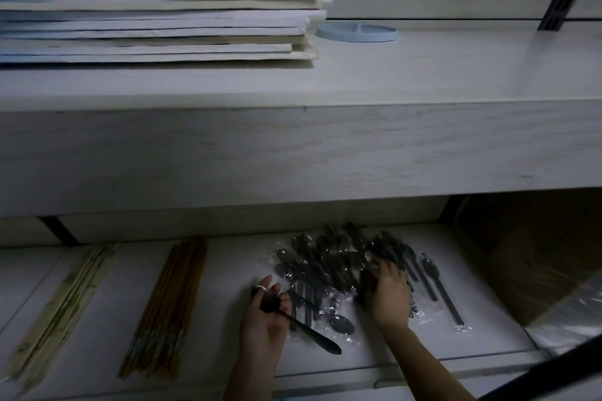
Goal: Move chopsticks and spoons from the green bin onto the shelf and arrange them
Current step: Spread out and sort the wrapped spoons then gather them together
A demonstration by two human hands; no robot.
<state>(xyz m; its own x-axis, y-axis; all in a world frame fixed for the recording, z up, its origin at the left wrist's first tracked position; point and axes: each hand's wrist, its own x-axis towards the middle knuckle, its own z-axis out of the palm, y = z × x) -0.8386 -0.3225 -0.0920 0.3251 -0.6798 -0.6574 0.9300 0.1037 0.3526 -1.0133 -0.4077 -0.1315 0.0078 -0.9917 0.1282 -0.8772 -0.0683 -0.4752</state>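
Head view | my left hand (265,312) grips one spoon (303,327) | my right hand (387,293) lies open on the spoon pile (329,264) | bare shelf (228,303) between pile and chopsticks (169,309)

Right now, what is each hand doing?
Left hand: closed around a dark spoon.
Right hand: fingers spread, resting on the wrapped spoon pile, gripping nothing visible.

two chopstick bundles (107,306); one spoon pile (329,264)
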